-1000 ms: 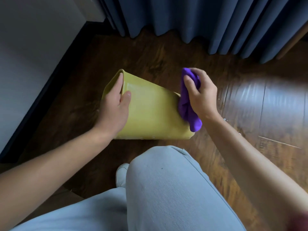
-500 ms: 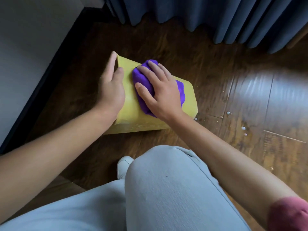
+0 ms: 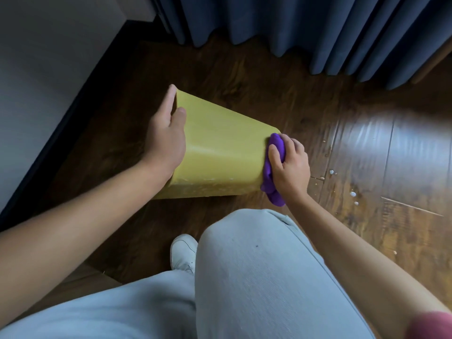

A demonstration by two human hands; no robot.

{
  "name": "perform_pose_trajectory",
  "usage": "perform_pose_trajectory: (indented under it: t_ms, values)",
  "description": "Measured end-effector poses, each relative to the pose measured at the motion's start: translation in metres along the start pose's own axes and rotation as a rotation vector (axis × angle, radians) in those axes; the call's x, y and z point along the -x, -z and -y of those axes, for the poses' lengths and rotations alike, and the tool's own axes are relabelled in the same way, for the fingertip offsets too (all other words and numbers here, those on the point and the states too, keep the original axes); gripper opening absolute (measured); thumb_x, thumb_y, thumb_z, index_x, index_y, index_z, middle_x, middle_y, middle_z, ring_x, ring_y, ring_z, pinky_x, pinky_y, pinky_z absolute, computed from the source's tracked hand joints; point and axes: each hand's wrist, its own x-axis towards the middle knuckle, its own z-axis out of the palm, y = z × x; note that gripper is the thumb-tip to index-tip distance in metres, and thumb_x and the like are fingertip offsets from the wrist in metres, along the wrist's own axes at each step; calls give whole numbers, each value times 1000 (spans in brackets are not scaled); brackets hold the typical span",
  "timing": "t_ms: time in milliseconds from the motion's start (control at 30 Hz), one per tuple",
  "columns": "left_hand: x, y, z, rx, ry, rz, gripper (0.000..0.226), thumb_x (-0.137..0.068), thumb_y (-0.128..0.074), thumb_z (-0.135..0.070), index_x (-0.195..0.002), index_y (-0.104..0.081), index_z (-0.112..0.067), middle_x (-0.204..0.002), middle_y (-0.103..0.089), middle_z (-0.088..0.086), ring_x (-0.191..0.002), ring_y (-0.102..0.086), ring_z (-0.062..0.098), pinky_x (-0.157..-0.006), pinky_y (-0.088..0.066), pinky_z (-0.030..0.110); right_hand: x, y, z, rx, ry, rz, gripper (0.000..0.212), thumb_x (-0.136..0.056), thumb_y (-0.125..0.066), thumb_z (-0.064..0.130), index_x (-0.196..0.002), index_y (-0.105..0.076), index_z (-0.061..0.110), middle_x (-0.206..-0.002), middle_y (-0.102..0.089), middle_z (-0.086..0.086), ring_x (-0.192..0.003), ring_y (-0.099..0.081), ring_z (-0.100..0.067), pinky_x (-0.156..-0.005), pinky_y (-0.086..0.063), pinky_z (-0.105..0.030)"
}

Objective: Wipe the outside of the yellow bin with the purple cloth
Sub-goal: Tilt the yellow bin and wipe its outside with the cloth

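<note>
Head view: left hand (image 3: 166, 140) grips yellow bin (image 3: 220, 152); right hand (image 3: 289, 167) presses purple cloth (image 3: 271, 177) against it.

Dark wood-plank floor (image 3: 293, 101) carries a bright sheen of light at right, with small water droplets (image 3: 352, 194) nearby. Blue pleated curtains (image 3: 305, 25) hang behind; a grey wall (image 3: 44, 77) with dark baseboard (image 3: 73, 128) stands left.

We cannot see the yellow bin's (image 3: 220, 148) opening or base, the left hand (image 3: 166, 140) hiding its rim and the right hand (image 3: 289, 167) covering much of the purple cloth (image 3: 275, 192); both elbows run past the frame's edges.
</note>
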Motion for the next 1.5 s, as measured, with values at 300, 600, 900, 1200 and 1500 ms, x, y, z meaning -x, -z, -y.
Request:
perform_pose_trajectory:
  t_ms: [300,600,900,1200,1500]
  values:
    - [-2,-5,-6,-73,-33,20,53,-108,-37,-32,-159,-24,-38,-166,-28,-12,-125,-46,-17,-101,-45,20,-25,36,-4,-24,-69,-31,43,-97,-60,45,-138,-59,33,-133,-62,1,-118,-61,-20,-96,-47,-33]
    - [0,-12,-10,50,30,-11,45,-108,-40,-37,-153,-38,-45,-164,-31,-14,-149,-30,7,-124,-28,39,-12,28,120,-249,500,109,41,-103,-60,37,-141,-60,21,-141,-60,2,-131,-55,-15,-109,-46,-39]
    - [-3,1,1,36,49,15,55,-102,-48,-40,-154,-33,-44,-159,-42,-7,-141,-47,15,-114,-44,45,8,-4,61,-39,438,82,48,-104,-51,48,-146,-56,26,-156,-50,1,-141,-46,-23,-114,-38,-45]
    - [-8,1,1,-110,23,3,53,-108,-43,-25,-159,-29,-33,-91,-54,-29,-75,-47,-16,-71,-42,-2,-8,-4,25,42,192,26,48,-104,-45,49,-147,-52,30,-153,-50,1,-137,-46,-28,-110,-40,-46]
    - [-7,18,-13,-276,51,17,54,-108,-43,-23,-159,-28,-35,-148,-45,28,-131,-43,51,-104,-43,60,-18,14,59,120,272,141,41,-103,-52,50,-140,-55,33,-132,-60,5,-115,-61,-18,-92,-51,-35]
